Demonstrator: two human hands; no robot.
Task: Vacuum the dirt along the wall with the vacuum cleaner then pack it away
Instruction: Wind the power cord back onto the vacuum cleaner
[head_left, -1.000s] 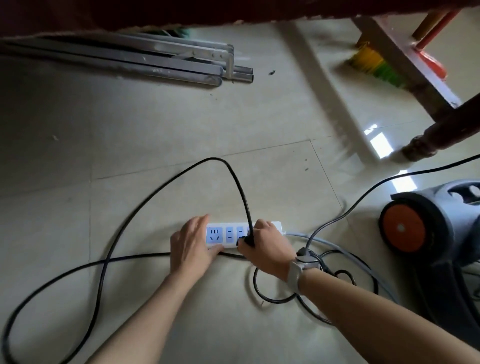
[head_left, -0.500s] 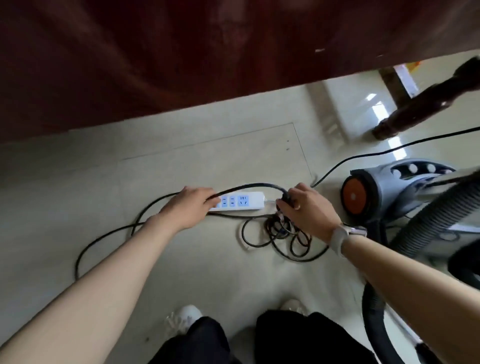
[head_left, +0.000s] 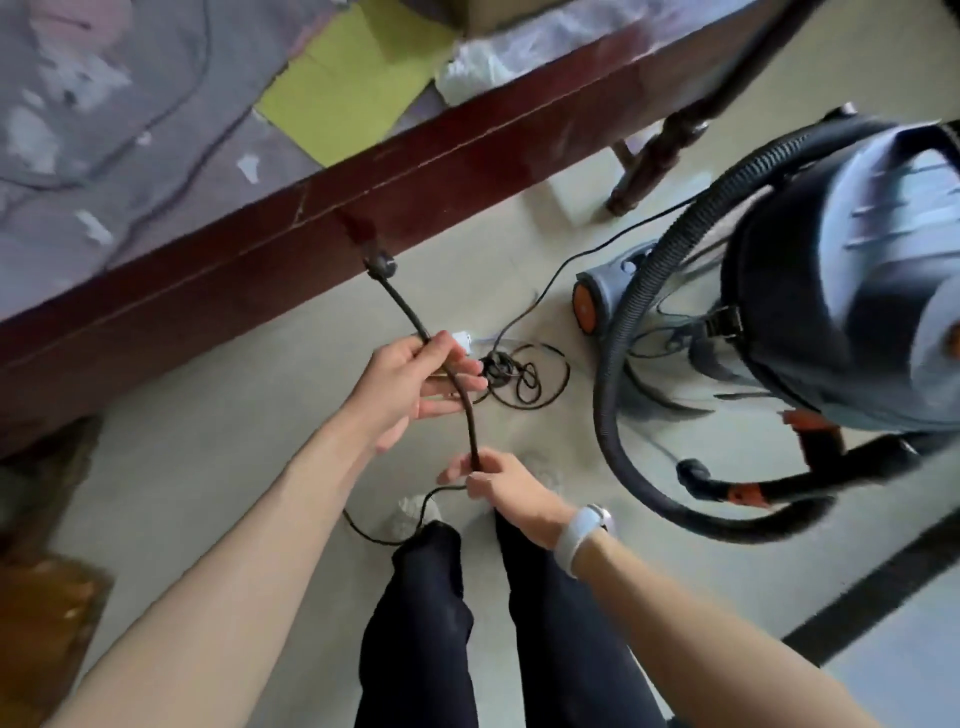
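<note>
The floor (head_left: 218, 457) is smooth, pale tile with a dull sheen. The bed frame (head_left: 467, 156) is glossy dark-red wood; the vacuum cleaner (head_left: 841, 270) has a grey plastic body and ribbed black hose (head_left: 613, 395).

A pale tiled floor (head_left: 218, 467) is seen beneath a dark red wooden bed frame (head_left: 363, 192). A grey patterned cover (head_left: 104, 104) and a yellow-green sheet (head_left: 353, 78) are laid on it.

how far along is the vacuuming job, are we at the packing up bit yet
Looks like packing up. Done: the plug is out of the power strip and hangs free. In hand: left hand and right hand hold the black cord, apparently gathering it. Left: loose cord on the floor, the hose uncoiled, the vacuum cleaner not stowed.
</note>
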